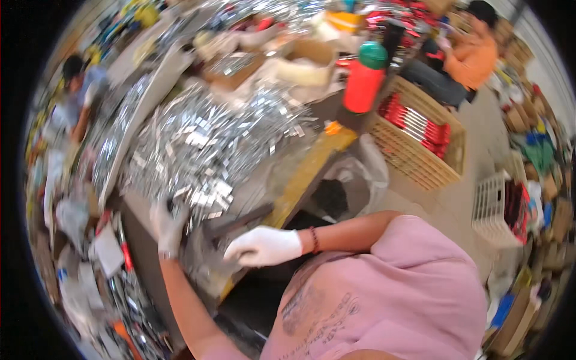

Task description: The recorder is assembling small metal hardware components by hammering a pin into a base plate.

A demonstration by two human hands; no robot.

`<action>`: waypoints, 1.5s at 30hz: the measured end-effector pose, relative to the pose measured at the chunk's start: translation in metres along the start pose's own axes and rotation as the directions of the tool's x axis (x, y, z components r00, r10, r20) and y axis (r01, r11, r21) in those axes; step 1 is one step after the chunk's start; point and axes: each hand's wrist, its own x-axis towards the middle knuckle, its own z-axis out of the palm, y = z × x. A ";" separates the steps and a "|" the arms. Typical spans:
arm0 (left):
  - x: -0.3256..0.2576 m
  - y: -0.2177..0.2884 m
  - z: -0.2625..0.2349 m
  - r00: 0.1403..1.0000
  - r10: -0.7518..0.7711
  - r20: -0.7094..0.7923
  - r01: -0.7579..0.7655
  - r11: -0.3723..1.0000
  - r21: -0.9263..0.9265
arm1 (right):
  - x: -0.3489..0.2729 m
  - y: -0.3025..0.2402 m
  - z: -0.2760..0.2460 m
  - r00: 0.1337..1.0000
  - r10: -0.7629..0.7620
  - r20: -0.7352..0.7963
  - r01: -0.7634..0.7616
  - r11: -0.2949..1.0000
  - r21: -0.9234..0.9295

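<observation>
Tan crate: red-and-silver bundles inside. White crate: dark-red items.
Silver strips: thin, shiny, heaped loose on yellow-edged bench.
Left hand at heap's near edge, blurred; right hand curled; can't tell if either pinches anything.
Person in orange seated beyond.

- A pale wall seems to rise at the upper right, though blur and lens bend make its surface hard to read.
- The floor is smooth and greyish beige.
- A brown worktable with a worn yellow edge runs diagonally across the middle.
- A tan plastic crate and a whitish one stand on the floor to the right.
- Cardboard boxes crowd the right side.
- Light is bright and fairly even.
</observation>
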 end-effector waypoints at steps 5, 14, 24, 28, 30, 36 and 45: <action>0.003 0.037 0.000 0.999 0.041 0.012 -0.043 0.976 0.212 | -0.002 0.001 0.001 0.991 0.137 0.009 -0.137 0.988 0.072; -0.005 0.009 0.006 0.999 0.028 0.034 -0.031 0.997 0.077 | 0.003 0.014 0.004 0.999 -0.028 -0.036 0.030 0.998 0.058; -0.053 0.035 0.001 0.994 0.106 -0.013 -0.105 0.991 0.078 | -0.002 0.013 0.000 1.000 -0.026 -0.018 0.028 0.984 0.176; -0.078 0.023 -0.007 0.991 0.132 -0.028 -0.124 0.971 0.204 | -0.007 0.004 -0.003 1.000 0.007 0.016 -0.010 0.970 0.241; -0.089 0.034 -0.005 0.986 0.154 -0.057 -0.140 0.971 0.195 | -0.003 0.014 0.003 0.998 -0.065 -0.022 0.069 0.976 0.209; -0.109 0.065 -0.010 0.998 -0.046 -0.031 0.053 0.947 0.318 | 0.005 0.034 0.011 0.979 -0.185 -0.090 0.195 0.973 0.123; -0.157 0.043 -0.020 0.984 -0.117 -0.131 0.162 0.894 0.418 | 0.016 0.037 0.020 0.960 -0.239 -0.147 0.246 0.969 0.032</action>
